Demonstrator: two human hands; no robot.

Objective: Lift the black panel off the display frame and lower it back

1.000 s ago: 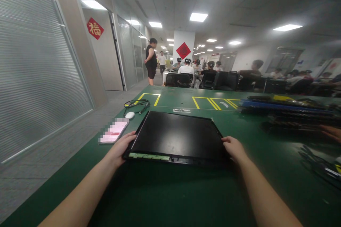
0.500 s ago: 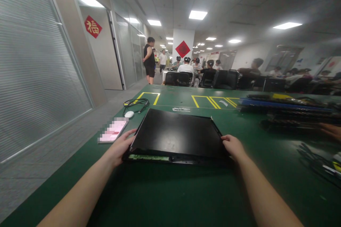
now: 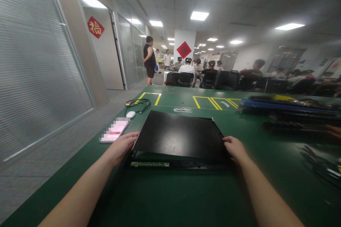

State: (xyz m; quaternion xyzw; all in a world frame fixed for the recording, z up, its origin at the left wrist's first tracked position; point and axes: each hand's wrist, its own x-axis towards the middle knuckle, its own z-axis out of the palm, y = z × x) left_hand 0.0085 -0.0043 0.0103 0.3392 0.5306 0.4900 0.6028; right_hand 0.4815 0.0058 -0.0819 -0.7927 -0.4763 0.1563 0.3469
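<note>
A dark, glossy LCD panel (image 3: 178,133) lies at a tilt over a black frame (image 3: 202,165), with its near edge raised off it. Along the frame's near left side shows a narrow green circuit board (image 3: 150,164). My left hand (image 3: 123,146) grips the panel's left edge, its fingers running along the side and the thumb hidden. On the opposite side, my right hand (image 3: 234,147) is closed in a pinch at the panel's right edge. How far the far edge sits in the frame cannot be made out.
Left of the panel lie a phone (image 3: 114,131), a white mouse-like object (image 3: 130,114) and a coiled black cable (image 3: 137,104). Stacked black and blue parts (image 3: 287,108) stand at right, near another person's hand (image 3: 334,131). Yellow tape (image 3: 204,97) marks the green table (image 3: 170,198).
The panel's near edge has risen, so the gap above the frame and green board is wider. Both hands stay at the panel's sides. The view has shifted slightly.
</note>
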